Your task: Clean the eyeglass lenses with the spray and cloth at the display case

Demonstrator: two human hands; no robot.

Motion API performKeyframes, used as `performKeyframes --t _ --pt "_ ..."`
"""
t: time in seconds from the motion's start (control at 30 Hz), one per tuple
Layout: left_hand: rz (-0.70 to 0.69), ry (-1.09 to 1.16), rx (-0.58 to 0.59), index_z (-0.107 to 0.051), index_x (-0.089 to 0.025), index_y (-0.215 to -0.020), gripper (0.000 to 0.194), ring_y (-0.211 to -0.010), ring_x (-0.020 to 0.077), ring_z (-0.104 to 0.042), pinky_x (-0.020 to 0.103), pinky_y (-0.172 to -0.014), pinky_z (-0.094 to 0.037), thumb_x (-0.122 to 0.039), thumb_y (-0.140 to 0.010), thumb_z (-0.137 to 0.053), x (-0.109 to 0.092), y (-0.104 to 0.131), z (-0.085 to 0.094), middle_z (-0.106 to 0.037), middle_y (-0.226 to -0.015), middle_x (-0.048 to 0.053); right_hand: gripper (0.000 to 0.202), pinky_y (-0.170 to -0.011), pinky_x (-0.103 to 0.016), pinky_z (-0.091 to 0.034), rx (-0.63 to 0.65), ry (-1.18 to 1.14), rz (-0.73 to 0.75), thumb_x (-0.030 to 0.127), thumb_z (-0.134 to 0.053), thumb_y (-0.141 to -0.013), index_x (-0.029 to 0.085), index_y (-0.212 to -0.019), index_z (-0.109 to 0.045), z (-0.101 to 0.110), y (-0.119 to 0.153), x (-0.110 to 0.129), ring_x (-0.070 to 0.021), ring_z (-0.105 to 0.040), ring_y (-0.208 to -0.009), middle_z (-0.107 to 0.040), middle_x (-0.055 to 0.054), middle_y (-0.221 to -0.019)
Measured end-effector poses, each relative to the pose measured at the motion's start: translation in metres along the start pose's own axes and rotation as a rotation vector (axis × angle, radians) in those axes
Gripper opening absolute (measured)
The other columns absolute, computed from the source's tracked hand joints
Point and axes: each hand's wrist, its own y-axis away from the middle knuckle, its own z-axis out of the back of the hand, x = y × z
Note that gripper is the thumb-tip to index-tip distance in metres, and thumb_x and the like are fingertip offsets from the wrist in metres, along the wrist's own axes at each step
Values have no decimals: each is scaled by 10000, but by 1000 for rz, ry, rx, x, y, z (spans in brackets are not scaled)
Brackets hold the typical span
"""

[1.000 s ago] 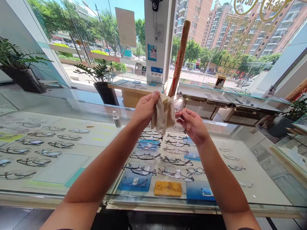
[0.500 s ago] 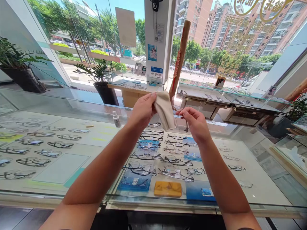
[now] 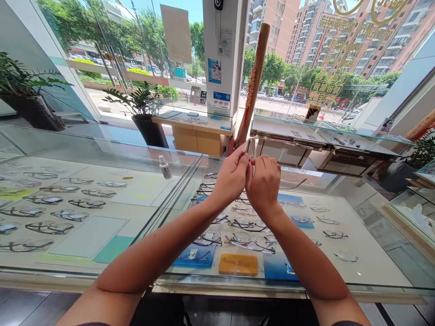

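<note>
A pair of glasses (image 3: 251,148) is held up over the glass display counter, one lens showing above my fingers and a thin temple arm sticking out to the right. My left hand (image 3: 234,173) is closed at its left side, with a small bit of the pale cloth (image 3: 245,148) showing at the fingertips. Most of the cloth is hidden by the hands. My right hand (image 3: 264,181) is closed on the frame, touching my left hand.
Rows of glasses lie under the glass counter (image 3: 102,267). A small white bottle (image 3: 165,167) stands on top, left of my hands. An orange case (image 3: 238,264) lies near the front edge. Beyond are a potted plant (image 3: 149,129) and a wooden post (image 3: 254,81).
My left hand has moved right with the cloth and now meets my right hand at the glasses. The glasses have turned, and the cloth is mostly hidden.
</note>
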Motion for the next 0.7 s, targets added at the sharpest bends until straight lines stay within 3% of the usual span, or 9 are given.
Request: performKeyframes --t 0.27,0.4,0.5,0.7 --pt "-57 -179 140 -793 -208 -1194 316 -1054 245 -698 346 -985 -509 -319 -1040 -540 -9 -6 14 -800 -1100 54 221 -885 -438 -403 -58 -85 -10 283 -495 -1106 235 -915 -596 13 -9 -12 -287 -564 -942 -675 -96 -959" --pt "-87 -295 245 -807 -222 -1139 310 -997 244 -701 352 -916 -517 -308 -1037 -526 -12 -11 25 -806 -1088 60 211 -864 -430 -400 -39 -209 -50 293 -526 -1088 241 -894 -592 21 -15 -19 -274 -565 -930 -679 -78 -941" --pt "-80 -382 247 -802 -209 -1067 290 -920 238 -677 350 -847 -497 -294 -1028 -528 -15 -16 34 -798 -1023 70 208 -864 -429 -418 -8 -365 -103 333 -573 -1069 246 -886 -621 25 -19 -23 -264 -584 -930 -691 -62 -923" --pt "-127 -477 215 -789 -194 -916 251 -781 223 -620 324 -722 -442 -258 -989 -558 -26 -34 77 -750 -853 68 206 -912 -426 -462 102 -724 -323 370 -637 -1003 238 -872 -726 42 -32 -36 -232 -644 -913 -753 -44 -922"
